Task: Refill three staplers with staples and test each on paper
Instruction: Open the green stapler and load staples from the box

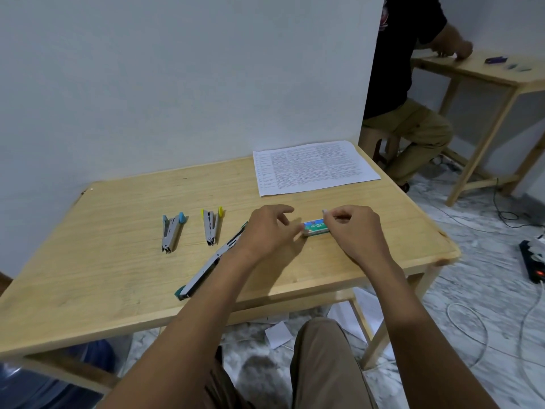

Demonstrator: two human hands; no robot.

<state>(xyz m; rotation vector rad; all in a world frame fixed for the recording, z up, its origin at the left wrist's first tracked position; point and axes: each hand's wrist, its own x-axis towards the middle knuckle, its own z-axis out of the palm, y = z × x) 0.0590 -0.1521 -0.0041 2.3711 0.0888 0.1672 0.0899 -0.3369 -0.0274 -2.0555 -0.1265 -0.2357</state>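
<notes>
A small green staple box [315,228] lies on the wooden table [118,225]. My left hand [269,230] touches its left end with the fingertips. My right hand [352,231] pinches its right end, where a pale flap or strip shows between thumb and finger. A green stapler [206,268] lies swung fully open on the table, partly under my left forearm. To the left lie a blue-tipped stapler [171,230] and a yellow-tipped stapler [211,222], both slightly open. A printed paper sheet [314,166] rests at the table's far right.
A white wall rises behind the table. Another person sits at a second wooden table [477,70] at the back right. Cables and a power strip [533,258] lie on the floor to the right. Paper scraps [277,335] sit under the table.
</notes>
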